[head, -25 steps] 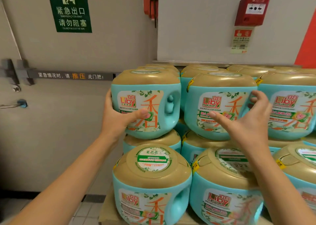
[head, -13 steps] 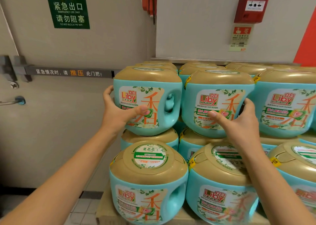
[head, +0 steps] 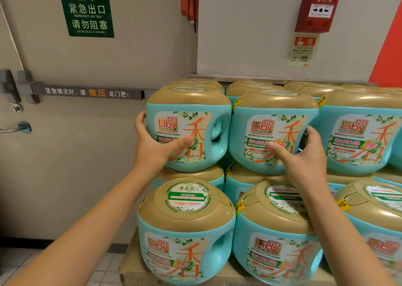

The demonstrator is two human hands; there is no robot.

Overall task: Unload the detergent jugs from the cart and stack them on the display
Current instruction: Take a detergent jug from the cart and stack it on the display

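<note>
Well, the left hand [head: 152, 148] is clamped on the left side of the end jug [head: 191, 102] on the display's [head: 128, 261] top tier, thumb across its label. The right hand [head: 304, 157] grips the neighbouring jug [head: 276, 105] just beside it, fingers curled round its right side.

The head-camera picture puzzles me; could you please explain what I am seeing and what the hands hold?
There is no machine: a person wears one camera on the head, looking forward and down, so both bare arms reach in from below. The left hand grips the top row's end jug, thumb on its label. The right hand grips the neighbouring jug, fingers at its handle. Both jugs sit atop stacked teal, gold-lidded detergent jugs on a tan base, beside an emergency exit door.
</note>
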